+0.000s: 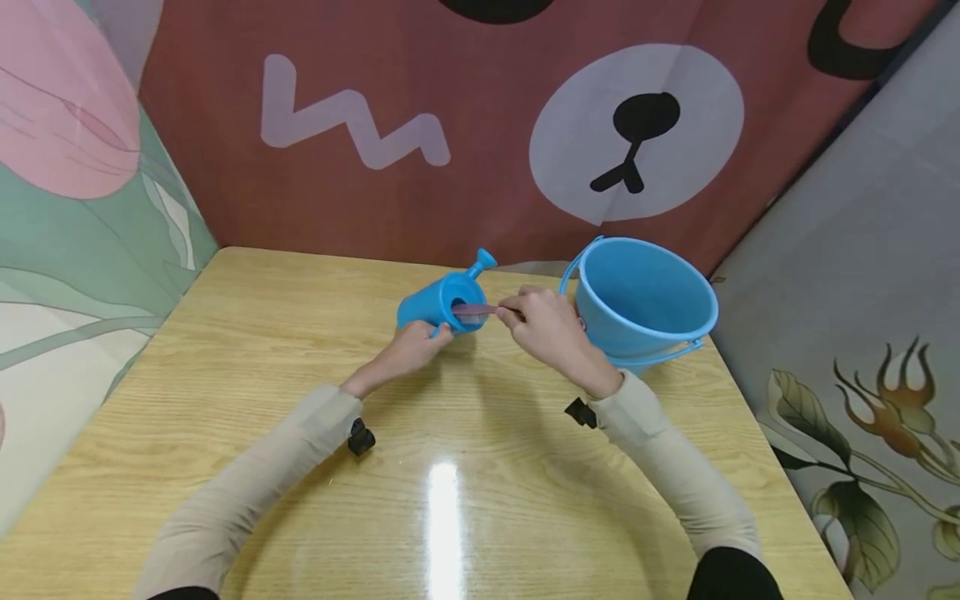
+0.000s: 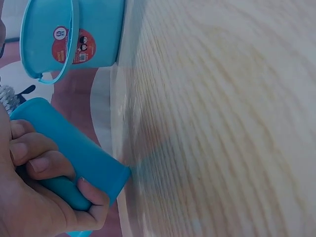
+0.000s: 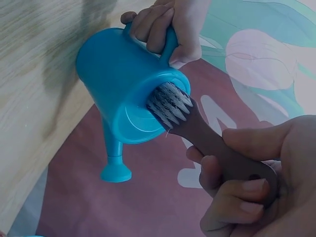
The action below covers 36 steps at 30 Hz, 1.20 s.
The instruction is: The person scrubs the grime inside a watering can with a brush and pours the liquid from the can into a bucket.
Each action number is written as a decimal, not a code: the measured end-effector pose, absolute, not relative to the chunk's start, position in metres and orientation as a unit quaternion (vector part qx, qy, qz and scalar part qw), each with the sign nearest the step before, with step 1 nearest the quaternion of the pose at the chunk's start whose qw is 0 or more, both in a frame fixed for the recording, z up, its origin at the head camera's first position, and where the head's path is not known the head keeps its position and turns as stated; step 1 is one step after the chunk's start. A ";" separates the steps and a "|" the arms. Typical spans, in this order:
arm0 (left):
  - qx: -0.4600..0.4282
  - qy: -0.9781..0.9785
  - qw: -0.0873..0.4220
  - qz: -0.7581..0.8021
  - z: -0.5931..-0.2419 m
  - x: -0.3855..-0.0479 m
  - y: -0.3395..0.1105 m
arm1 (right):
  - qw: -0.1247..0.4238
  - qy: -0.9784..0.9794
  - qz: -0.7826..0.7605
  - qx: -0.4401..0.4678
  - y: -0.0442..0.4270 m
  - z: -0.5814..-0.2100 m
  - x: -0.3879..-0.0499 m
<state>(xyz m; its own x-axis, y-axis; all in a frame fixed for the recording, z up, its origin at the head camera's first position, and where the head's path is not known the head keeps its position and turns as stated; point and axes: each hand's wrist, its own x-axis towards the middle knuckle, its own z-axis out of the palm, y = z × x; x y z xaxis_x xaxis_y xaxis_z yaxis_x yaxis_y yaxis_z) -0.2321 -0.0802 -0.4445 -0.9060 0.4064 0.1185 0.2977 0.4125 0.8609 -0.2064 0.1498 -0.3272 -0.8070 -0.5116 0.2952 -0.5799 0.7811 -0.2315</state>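
Note:
A blue watering can [image 1: 426,303] is tilted on its side above the table, its opening turned toward my right hand. My left hand [image 1: 418,346] grips its handle, fingers curled round it, as the left wrist view shows up close. In my right hand [image 1: 546,327] is a brown scrub brush [image 3: 210,140], pinched by its handle between thumb and fingers. The brush's pale bristles [image 3: 170,104] are at the can's mouth, partly inside it. The can's spout, with its round sprinkler head [image 3: 116,172], points away from me. Deep inside, the can is hidden.
A larger blue bucket [image 1: 652,333] with a hanging handle stands at the right back of the wooden table [image 1: 315,483], close beside my right hand. A brown cloth backdrop [image 1: 480,200] rises behind the table edge. A floral curtain [image 1: 840,333] borders the right side.

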 end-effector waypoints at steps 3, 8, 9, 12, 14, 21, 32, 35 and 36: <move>0.205 0.840 0.057 0.500 -0.446 -0.231 -0.079 | 0.107 -0.939 0.156 0.288 0.151 -0.327 -0.205; 0.204 0.842 0.051 0.497 -0.447 -0.231 -0.079 | 0.114 -0.940 0.152 0.284 0.152 -0.326 -0.203; 0.205 0.841 0.050 0.498 -0.447 -0.231 -0.079 | 0.115 -0.940 0.152 0.284 0.153 -0.325 -0.203; 0.202 0.842 0.050 0.499 -0.446 -0.231 -0.079 | 0.117 -0.940 0.155 0.282 0.154 -0.325 -0.201; 0.198 0.843 0.052 0.498 -0.445 -0.230 -0.078 | 0.116 -0.939 0.159 0.282 0.155 -0.325 -0.201; 0.198 0.843 0.055 0.497 -0.442 -0.230 -0.076 | 0.124 -0.938 0.159 0.282 0.158 -0.325 -0.199; 0.190 0.838 0.055 0.508 -0.442 -0.231 -0.077 | 0.155 -0.934 0.166 0.274 0.164 -0.315 -0.192; 0.180 0.838 0.046 0.513 -0.443 -0.231 -0.080 | 0.170 -0.930 0.178 0.275 0.167 -0.309 -0.191; 0.177 0.839 0.042 0.514 -0.443 -0.231 -0.081 | 0.168 -0.929 0.181 0.276 0.167 -0.309 -0.191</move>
